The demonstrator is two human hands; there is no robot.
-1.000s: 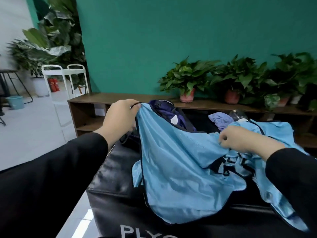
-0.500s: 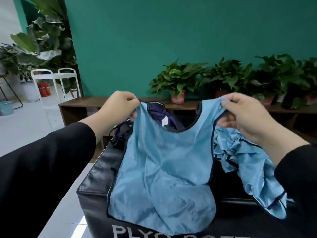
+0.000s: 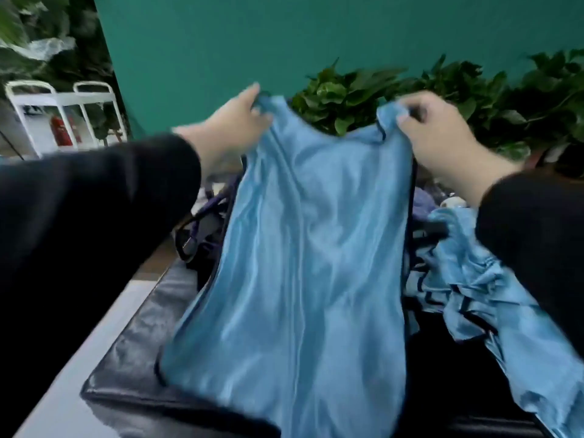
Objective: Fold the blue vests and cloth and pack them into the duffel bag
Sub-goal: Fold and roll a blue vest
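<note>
While the picture is a bit blurry, a light blue vest [image 3: 303, 254] is hanging in the middle of the view, held up by its two shoulder straps. Its bottom edge is lying on a shiny black padded box [image 3: 132, 352] at about 6 o'clock. The left hand [image 3: 234, 128] is pinching the left strap at 11 o'clock from the vest's middle, with its fingers curled round the cloth. The right hand [image 3: 442, 137] is pinching the right strap at 1 o'clock, thumb and fingers closed on the cloth. Both arms are wearing black sleeves [image 3: 94, 216].

At 3 o'clock from the held vest, a heap of more blue vests [image 3: 474, 279] with dark edges is lying crumpled on the box, just beside the hanging one. At 9 o'clock, a dark purple bag [image 3: 205, 229] with a strap is sitting partly hidden behind the vest. A small purple cloth [image 3: 422, 203] is peeking out at 2 o'clock, below the right wrist.

Farther back at 12 o'clock, green potted plants [image 3: 347, 99] are standing in a row before a green wall [image 3: 252, 39]. At 10 o'clock, a white cart [image 3: 63, 102] is standing on the floor.
</note>
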